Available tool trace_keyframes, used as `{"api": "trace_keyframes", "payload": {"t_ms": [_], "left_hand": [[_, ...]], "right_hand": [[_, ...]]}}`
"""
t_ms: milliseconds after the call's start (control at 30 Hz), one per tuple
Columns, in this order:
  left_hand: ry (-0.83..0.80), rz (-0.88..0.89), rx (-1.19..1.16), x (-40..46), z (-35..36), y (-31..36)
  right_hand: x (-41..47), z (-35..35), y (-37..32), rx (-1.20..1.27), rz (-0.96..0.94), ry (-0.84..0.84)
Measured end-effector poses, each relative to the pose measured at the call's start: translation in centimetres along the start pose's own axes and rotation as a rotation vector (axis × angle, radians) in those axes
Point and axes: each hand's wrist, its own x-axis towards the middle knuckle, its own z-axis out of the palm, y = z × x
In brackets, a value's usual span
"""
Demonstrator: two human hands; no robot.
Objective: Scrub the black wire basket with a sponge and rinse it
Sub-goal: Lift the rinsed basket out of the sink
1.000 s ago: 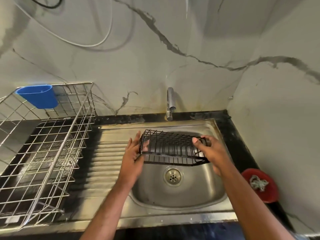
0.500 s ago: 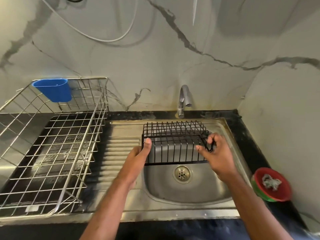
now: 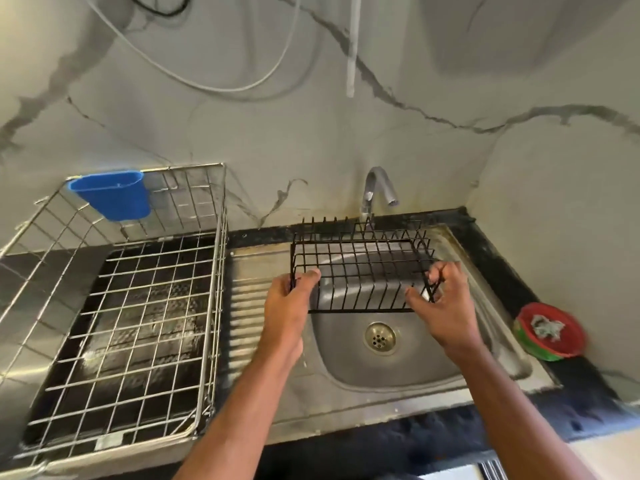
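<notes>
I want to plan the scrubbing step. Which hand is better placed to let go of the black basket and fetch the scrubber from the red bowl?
Probably the right hand: the red bowl with the scrubber sits on its side, while the left hand can keep its grip on the black basket.

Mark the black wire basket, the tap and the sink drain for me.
black wire basket [image 3: 360, 271]: head view, on its front grid wires.
tap [image 3: 375, 183]: head view, on the curved spout.
sink drain [image 3: 380, 338]: head view, on the strainer's centre.
</notes>
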Motion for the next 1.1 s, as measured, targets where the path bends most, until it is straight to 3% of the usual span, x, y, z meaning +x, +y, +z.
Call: {"api": "trace_keyframes", "payload": {"t_ms": [233,500,733,1100], "left_hand": [[-0.014,0.183,-0.048,-0.8,0.3,6.0],[0.175,0.289,-0.109,0.0,-8.6,13.4],[0.195,0.283,0.05,2.4,-19.9,17.0],[-0.013,0.066,0.246,8.7,-36.6,20.0]], "right_hand": [[2.8,-0.8,-7.0,0.087,-0.145,0.08],[3.5,5.4,-15.5,0.096,-0.309,-0.128],[1.3,15.8,-20.1,-0.11,-0.408,-0.204],[-1.3,30.7,-25.9,-0.387,-0.339,-0.324]]}}
